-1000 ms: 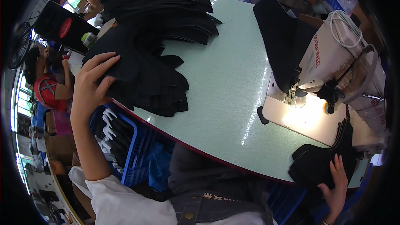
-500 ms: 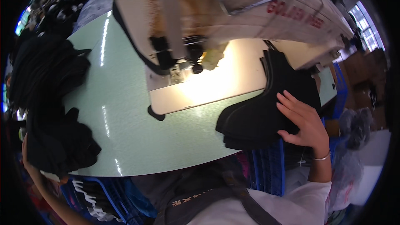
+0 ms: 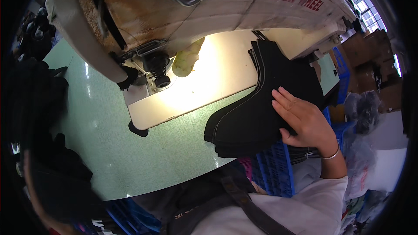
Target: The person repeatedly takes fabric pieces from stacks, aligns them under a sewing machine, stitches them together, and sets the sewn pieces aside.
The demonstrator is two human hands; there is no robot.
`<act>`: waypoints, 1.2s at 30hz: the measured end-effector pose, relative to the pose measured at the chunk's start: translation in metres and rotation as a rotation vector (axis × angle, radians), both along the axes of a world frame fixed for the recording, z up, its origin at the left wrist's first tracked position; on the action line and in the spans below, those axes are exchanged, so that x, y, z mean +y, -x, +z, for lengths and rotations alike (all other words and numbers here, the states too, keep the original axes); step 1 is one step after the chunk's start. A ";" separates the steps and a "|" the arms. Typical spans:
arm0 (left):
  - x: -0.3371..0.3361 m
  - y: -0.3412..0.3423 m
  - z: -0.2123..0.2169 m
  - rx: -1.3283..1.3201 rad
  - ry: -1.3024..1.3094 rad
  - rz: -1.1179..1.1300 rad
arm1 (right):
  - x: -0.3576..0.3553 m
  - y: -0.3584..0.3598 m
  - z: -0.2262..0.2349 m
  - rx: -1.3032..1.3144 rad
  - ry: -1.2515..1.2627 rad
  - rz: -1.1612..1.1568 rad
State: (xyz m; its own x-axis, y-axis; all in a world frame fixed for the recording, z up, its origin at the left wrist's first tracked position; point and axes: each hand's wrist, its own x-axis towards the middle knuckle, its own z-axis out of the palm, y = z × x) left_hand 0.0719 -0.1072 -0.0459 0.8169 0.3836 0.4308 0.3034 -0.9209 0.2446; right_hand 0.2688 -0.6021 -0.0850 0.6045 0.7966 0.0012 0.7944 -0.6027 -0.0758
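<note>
My right hand [image 3: 305,119] lies on a stack of black boot-shaped cut pieces [image 3: 248,122] at the right edge of the green table [image 3: 130,148]. Its fingers spread over the top piece and the thumb curls at the stack's near edge. The stack partly overhangs the table and reaches onto the lit white bed [image 3: 204,82] of the sewing machine [image 3: 196,13]. The presser foot and needle area [image 3: 159,76] is left of the stack, with nothing under it. Only my left forearm [image 3: 32,182] shows dimly at the lower left; the hand itself is hidden.
A dark pile of black cut pieces [image 3: 39,117] covers the table's left side. A blue plastic crate [image 3: 274,169] sits below the table edge under my right arm. Bags and boxes [image 3: 365,109] stand on the floor at the right.
The view has swung from the left pile to the sewing machine and closed in. My right hand stays on the black stack at the right; my left hand has dropped out of sight.
</note>
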 end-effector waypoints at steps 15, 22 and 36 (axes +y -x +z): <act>-0.085 -0.091 -0.058 0.535 0.065 -0.719 | -0.002 -0.016 -0.001 0.014 -0.004 -0.093; -0.078 -0.086 -0.082 0.431 0.627 -0.767 | 0.051 -0.016 0.022 -0.210 -0.228 -0.203; -0.111 -0.136 -0.087 0.265 0.304 -0.845 | 0.164 -0.034 -0.040 0.075 -0.115 0.227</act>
